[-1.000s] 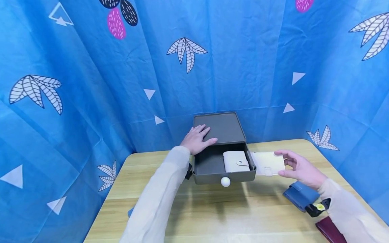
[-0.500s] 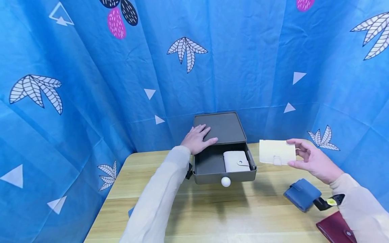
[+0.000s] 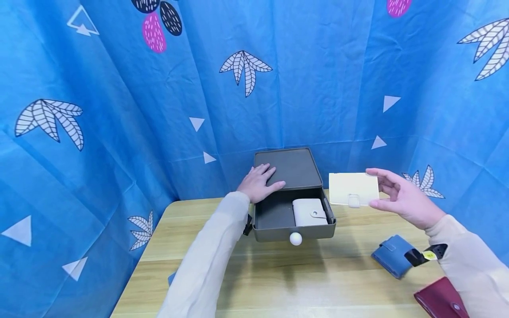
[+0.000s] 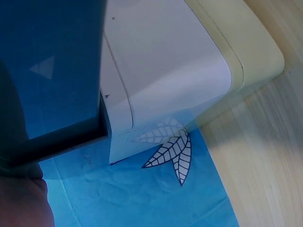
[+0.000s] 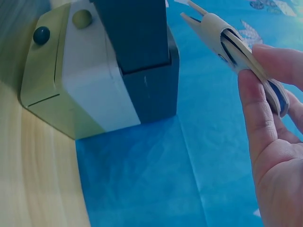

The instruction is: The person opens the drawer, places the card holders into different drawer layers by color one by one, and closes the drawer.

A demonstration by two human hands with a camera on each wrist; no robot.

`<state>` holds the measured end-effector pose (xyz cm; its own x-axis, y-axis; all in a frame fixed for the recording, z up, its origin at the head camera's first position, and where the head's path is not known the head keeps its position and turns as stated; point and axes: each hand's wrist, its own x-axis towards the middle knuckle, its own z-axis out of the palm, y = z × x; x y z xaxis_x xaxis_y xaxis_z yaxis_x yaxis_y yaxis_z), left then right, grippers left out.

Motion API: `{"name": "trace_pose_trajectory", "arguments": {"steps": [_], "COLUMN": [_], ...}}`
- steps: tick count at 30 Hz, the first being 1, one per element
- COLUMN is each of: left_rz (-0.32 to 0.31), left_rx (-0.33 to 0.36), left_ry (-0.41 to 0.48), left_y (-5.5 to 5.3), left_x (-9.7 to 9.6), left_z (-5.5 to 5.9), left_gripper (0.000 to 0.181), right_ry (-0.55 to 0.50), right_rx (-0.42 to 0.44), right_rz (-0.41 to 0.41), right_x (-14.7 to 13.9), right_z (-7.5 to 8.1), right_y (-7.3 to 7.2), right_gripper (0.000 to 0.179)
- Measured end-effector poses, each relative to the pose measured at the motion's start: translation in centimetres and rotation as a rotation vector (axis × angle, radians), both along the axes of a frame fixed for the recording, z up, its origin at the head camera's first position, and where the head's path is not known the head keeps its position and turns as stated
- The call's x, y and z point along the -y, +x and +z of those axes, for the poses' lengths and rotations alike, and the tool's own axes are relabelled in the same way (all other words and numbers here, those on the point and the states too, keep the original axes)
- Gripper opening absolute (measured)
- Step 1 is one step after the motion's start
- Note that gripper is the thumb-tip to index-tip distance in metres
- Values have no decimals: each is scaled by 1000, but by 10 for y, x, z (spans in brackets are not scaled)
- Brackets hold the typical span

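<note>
A small drawer chest stands at the table's back, its dark grey top drawer (image 3: 274,212) pulled out. Inside the drawer, at the right, lies a white snap wallet (image 3: 309,212). My left hand (image 3: 259,182) rests on the chest's grey top (image 3: 296,165) with fingers spread. To the right of the drawer, above the table, my right hand (image 3: 407,201) pinches a cream wallet (image 3: 350,187) by its right end, thumb against fingers. Edge-on in the right wrist view, the wallet (image 5: 215,33) shows its layers and closure strap. Only a dark edge of my left hand appears in the left wrist view.
A blue wallet (image 3: 393,256) and a dark red wallet (image 3: 441,298) lie at the table's right, near my right forearm. A blue thing peeks out beside my left sleeve (image 3: 210,251). Blue curtain (image 3: 330,88) surrounds the table. The drawer has a white knob (image 3: 295,239).
My right hand has lifted the cream wallet away from the drawer's right side, first up and right, then up and slightly left. My left hand has stayed on the chest.
</note>
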<state>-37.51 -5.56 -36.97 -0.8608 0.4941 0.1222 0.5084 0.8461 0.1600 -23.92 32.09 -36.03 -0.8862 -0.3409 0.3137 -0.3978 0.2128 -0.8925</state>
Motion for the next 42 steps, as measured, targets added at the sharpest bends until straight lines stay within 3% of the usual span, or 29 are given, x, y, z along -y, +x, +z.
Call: {"name": "trace_pose_trajectory", "arguments": {"steps": [7,12,19,35,42], "left_rz": [7,10,12,11,14], "left_rx": [9,17,15,-2,-12], "left_ry": [-11,-12,-12,-34,-34], "left_y": [-1,0,0,0,-2], "left_x": [0,0,0,0,0], "left_z": [-1,0,0,-1,-1], "left_gripper": [85,85,86,88,88], "right_ry": [60,33,91,175,250], "right_rx": [12,51,57,85,108], "right_rz": [-18,31,60,200,190], "right_x": [15,27,45,88,107], "right_z": [13,19,25,31,32], "right_y": [-4,-5,-10,-22,-24], "right_gripper": [70,70,69,69,69]}}
